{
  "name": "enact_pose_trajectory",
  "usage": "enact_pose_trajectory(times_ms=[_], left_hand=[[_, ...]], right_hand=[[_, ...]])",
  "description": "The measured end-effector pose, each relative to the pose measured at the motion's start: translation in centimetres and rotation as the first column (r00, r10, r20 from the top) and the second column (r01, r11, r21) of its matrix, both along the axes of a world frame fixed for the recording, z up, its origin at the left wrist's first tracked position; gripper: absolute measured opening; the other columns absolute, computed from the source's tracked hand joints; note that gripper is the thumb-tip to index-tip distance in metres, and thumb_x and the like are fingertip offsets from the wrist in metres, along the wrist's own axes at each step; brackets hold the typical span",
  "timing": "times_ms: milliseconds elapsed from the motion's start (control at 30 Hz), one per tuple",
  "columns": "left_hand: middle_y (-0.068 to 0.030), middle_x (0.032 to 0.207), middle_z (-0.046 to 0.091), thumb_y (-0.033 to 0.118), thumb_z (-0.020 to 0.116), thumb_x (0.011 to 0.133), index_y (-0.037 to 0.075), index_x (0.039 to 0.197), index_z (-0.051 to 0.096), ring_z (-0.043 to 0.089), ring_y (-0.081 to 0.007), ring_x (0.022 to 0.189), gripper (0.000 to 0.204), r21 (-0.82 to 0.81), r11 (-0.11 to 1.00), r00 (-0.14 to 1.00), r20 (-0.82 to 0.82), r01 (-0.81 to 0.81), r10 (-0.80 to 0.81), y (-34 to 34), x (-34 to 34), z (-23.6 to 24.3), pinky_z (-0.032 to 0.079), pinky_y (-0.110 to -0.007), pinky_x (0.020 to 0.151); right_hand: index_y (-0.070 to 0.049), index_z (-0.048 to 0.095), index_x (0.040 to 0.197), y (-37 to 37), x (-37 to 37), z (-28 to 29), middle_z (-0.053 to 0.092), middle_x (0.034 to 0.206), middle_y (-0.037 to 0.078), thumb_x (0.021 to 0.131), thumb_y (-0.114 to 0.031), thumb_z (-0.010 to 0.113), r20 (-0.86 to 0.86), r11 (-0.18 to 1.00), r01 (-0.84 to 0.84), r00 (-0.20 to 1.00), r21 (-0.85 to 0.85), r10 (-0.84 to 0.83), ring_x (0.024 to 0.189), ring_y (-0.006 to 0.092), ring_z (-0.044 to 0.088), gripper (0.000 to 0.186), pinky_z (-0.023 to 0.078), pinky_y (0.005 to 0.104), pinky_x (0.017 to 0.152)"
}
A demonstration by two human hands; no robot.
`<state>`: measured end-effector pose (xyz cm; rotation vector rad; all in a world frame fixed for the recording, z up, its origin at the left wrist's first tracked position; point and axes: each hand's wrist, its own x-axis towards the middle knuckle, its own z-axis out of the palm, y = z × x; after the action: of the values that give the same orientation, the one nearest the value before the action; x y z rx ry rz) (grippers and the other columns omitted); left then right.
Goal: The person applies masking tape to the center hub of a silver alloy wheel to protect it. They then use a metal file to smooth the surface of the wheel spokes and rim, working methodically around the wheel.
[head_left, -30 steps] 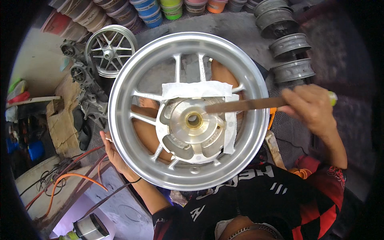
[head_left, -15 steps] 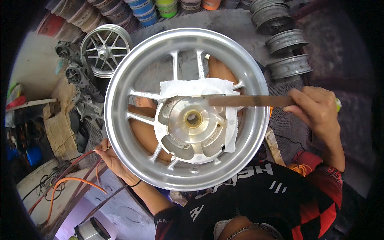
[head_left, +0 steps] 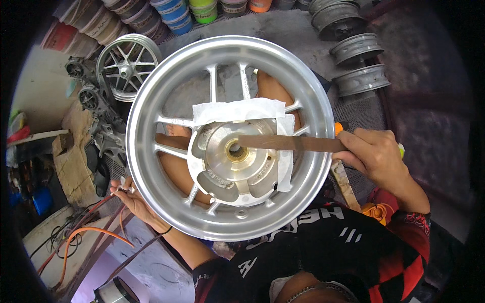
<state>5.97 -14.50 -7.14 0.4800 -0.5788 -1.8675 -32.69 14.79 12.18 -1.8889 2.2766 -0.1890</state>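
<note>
A large silver motorcycle wheel rim (head_left: 323, 96) lies over my bent legs, its hub facing up. Two strips of white masking tape cover the hub's far side (head_left: 240, 109) and right side (head_left: 285, 161). In my right hand (head_left: 374, 154), at the right edge of the rim, is a flat brown bar (head_left: 298, 143). The bar points left across the tape, its tip over the upper edge of the brass-coloured hub bore (head_left: 236, 153). My left hand (head_left: 134, 202) is by the rim's lower left edge, fingers bent around something small and whitish that I cannot make out.
Another silver wheel (head_left: 126, 68) stands at the far left beside grey engine casings (head_left: 88, 98). Paint tubs (head_left: 174, 15) line the back. Several bare rims (head_left: 358, 48) are stacked at the far right. An orange hose (head_left: 101, 228) and cables run at the lower left.
My right hand has moved left and down, bringing the bar's tip from the tape's edge to the hub bore. My left hand's fingers have shifted slightly beside the rim.
</note>
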Motion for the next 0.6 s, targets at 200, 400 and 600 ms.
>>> enact_pose_trajectory(times_ms=[200,400,600], left_hand=[[-0.0011,0.105,0.063,0.025,0.054,0.106,0.012,0.122,0.064,0.058,-0.0119,0.089,0.024,0.057,0.994,0.971,-0.229,0.089,-0.074,-0.8,1.7,-1.0,0.052,-0.037,0.099],[-0.0019,0.137,0.06,0.022,0.048,0.105,0.009,0.133,0.057,0.056,-0.0169,0.125,0.032,-0.029,0.995,0.996,-0.015,-0.091,0.091,-0.4,1.6,-1.5,0.043,-0.04,0.114],[-0.0012,0.133,0.063,0.02,0.053,0.104,0.012,0.125,0.064,0.062,-0.0174,0.117,0.025,0.112,0.96,0.942,0.251,-0.257,0.222,1.0,-0.5,0.3,0.051,-0.037,0.106]], right_hand=[[-0.003,0.067,0.098,0.1,-0.4,2.2,0.056,0.069,0.01,0.082,-0.025,0.077,-0.064,0.997,0.074,0.995,0.007,-0.073,0.059,0.0275,0.06,0.029,0.045,0.0394,0.053],[-0.004,0.066,0.099,0.0,-0.2,0.7,0.059,0.069,0.009,0.081,-0.024,0.079,0.013,0.999,0.026,1.0,-0.032,-0.026,0.06,0.0277,0.062,0.03,0.048,0.0408,0.053],[-0.003,0.067,0.102,0.6,0.4,1.1,0.059,0.072,0.011,0.08,-0.022,0.079,0.006,0.996,0.031,0.999,0.086,-0.031,0.061,0.0305,0.061,0.031,0.045,0.041,0.053]])
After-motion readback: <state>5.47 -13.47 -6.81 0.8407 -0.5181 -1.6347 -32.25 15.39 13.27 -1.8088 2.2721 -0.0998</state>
